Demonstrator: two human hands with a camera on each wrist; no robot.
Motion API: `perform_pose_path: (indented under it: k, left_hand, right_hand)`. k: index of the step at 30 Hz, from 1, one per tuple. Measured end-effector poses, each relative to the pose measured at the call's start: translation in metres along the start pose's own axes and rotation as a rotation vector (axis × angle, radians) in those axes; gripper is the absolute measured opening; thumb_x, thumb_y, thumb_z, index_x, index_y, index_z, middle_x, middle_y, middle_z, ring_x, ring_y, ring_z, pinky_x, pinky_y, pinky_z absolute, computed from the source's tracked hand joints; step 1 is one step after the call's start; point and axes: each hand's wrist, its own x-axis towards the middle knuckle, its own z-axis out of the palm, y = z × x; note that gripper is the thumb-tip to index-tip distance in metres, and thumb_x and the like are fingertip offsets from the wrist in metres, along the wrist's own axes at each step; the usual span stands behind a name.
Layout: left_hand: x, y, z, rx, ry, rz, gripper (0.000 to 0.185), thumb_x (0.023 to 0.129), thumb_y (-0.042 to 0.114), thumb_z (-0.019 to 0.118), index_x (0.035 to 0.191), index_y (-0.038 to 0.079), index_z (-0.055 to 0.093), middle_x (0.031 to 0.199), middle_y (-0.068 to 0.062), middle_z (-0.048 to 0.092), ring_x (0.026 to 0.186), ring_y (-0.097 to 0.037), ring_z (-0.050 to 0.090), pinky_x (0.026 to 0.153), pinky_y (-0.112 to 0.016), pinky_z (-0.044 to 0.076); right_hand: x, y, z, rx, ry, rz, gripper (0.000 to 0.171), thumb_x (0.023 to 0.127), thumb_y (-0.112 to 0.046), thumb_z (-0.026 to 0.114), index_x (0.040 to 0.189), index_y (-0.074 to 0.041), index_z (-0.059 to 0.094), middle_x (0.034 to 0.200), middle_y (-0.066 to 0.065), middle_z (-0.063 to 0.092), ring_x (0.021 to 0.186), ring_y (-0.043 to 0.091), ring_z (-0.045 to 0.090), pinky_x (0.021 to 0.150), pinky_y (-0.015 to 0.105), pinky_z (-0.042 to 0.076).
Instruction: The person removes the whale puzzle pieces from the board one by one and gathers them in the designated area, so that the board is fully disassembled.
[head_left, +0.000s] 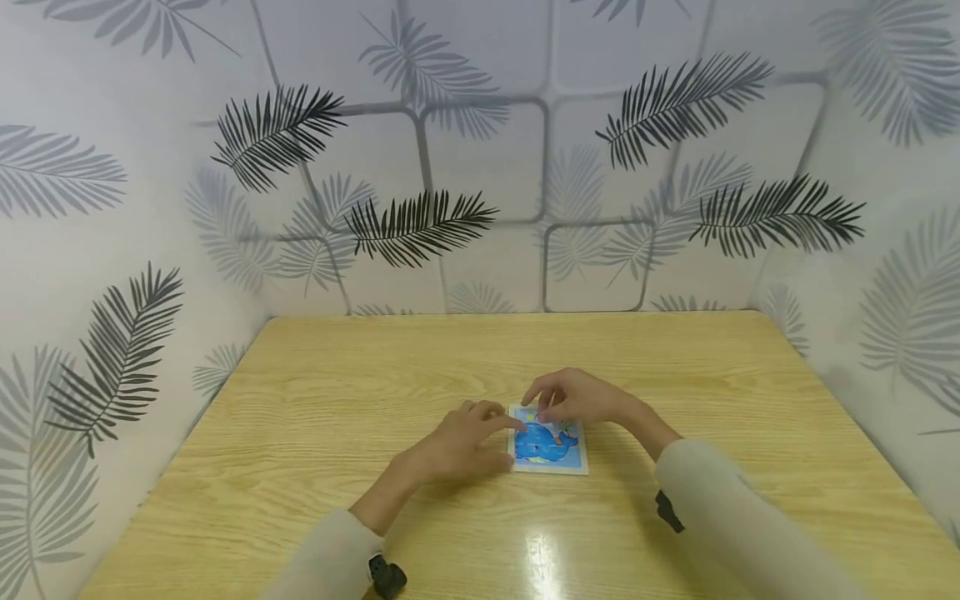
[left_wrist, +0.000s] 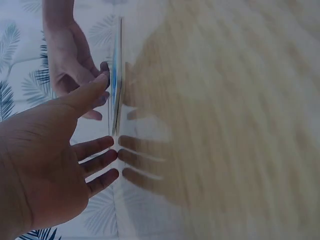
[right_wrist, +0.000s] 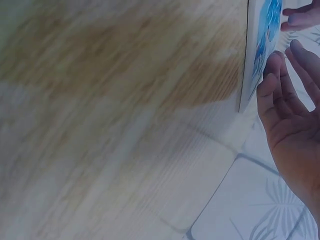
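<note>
Head view: The picture board (head_left: pixel 551 443), a thin, flat, four-sided piece with a white border and a printed blue whale, lies near the middle of the table (head_left: pixel 360 367). The table is pale wood with a streaked grain and a glossy reflection toward the front. Wood surface extends from the board to the straight back edge and both slanting side edges. The left hand (head_left: pixel 467 442) is unclenched at the board's left edge, one finger extended over the print. The right hand (head_left: pixel 581 396) is above the top edge, fingers bent down to the print; whether it grasps anything cannot be told. Both sleeves (head_left: pixel 738 508) are light and smooth. The wall (head_left: pixel 480 146) behind carries a leaf pattern.

Left wrist view: The board appears edge-on, with a dark line along its narrow side. Three fingers of the left hand are spread apart; another digit reaches toward the printed face.

Right wrist view: The right hand's curved fingers are at the printed face. Table surface extends beyond the board's straight edge.
</note>
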Motion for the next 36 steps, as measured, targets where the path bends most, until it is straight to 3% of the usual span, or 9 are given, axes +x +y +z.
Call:
perform_pose_path:
  k: [3,6,10,18,21,28,32,36]
  left_hand:
    - [0.003,0.005,0.003,0.060,-0.028,-0.004,0.056,0.103,0.047,0.062,0.155,0.032,0.048,0.167,-0.014,0.032,0.151,-0.040,0.028,0.116,-0.069,0.024]
    - [0.003,0.008,0.004,0.109,-0.049,0.001,0.057,0.104,0.050,0.060,0.157,0.034,0.046,0.170,-0.014,0.026,0.152,-0.042,0.026,0.115,-0.070,0.025]
    - [0.003,0.009,0.004,0.141,-0.039,0.008,0.055,0.103,0.049,0.061,0.155,0.033,0.049,0.169,-0.014,0.027,0.150,-0.044,0.028,0.113,-0.069,0.028]
    - [0.002,0.011,0.004,0.200,-0.052,0.006,0.055,0.103,0.051,0.060,0.155,0.036,0.049,0.169,-0.012,0.029,0.149,-0.041,0.032,0.112,-0.067,0.032]
    - [0.004,0.010,0.003,0.221,-0.053,0.011,0.056,0.102,0.052,0.061,0.155,0.038,0.047,0.169,-0.010,0.028,0.149,-0.040,0.031,0.112,-0.066,0.032]
    - [0.008,-0.006,0.010,0.226,-0.062,0.012,0.060,0.102,0.058,0.057,0.158,0.046,0.041,0.172,-0.008,0.020,0.152,-0.040,0.024,0.113,-0.067,0.028]
    - [0.008,-0.009,0.010,0.211,-0.060,0.024,0.060,0.102,0.059,0.056,0.158,0.047,0.039,0.172,-0.008,0.019,0.152,-0.041,0.023,0.112,-0.066,0.028]
    - [0.006,-0.007,0.010,0.216,-0.071,0.023,0.060,0.103,0.060,0.054,0.159,0.046,0.038,0.172,-0.008,0.019,0.151,-0.042,0.024,0.111,-0.066,0.030]
  right_hand:
    - [0.003,-0.001,0.002,-0.021,-0.010,0.001,0.022,0.099,-0.007,0.069,0.121,-0.005,0.072,0.096,0.006,0.073,0.084,0.016,0.069,0.078,0.029,0.056]
    - [0.006,-0.002,0.004,-0.020,-0.015,0.010,0.019,0.100,-0.006,0.068,0.118,-0.006,0.072,0.089,0.006,0.072,0.074,0.016,0.066,0.070,0.028,0.055]
    - [0.012,-0.001,0.005,-0.023,-0.006,0.012,0.017,0.101,-0.004,0.065,0.116,-0.008,0.072,0.079,0.005,0.070,0.059,0.015,0.059,0.057,0.025,0.050]
    - [0.020,-0.002,0.010,-0.105,-0.047,0.033,0.022,0.104,-0.002,0.056,0.115,-0.012,0.072,0.080,0.000,0.070,0.048,0.010,0.052,0.052,0.023,0.047]
    - [0.020,-0.006,0.007,-0.166,-0.057,0.012,0.027,0.102,0.001,0.054,0.116,-0.012,0.072,0.082,-0.001,0.070,0.050,0.008,0.053,0.057,0.023,0.048]
    - [0.024,-0.011,0.006,-0.346,-0.066,-0.080,0.039,0.096,0.006,0.050,0.118,-0.016,0.073,0.091,-0.001,0.070,0.072,0.006,0.056,0.071,0.029,0.050]
    - [0.024,-0.009,0.007,-0.315,-0.075,-0.050,0.040,0.095,0.006,0.048,0.118,-0.019,0.070,0.088,0.000,0.066,0.069,0.007,0.053,0.068,0.029,0.048]
    - [0.023,-0.006,0.010,-0.187,-0.084,0.020,0.038,0.094,0.004,0.049,0.118,-0.020,0.067,0.095,0.005,0.064,0.059,0.010,0.052,0.058,0.028,0.046]
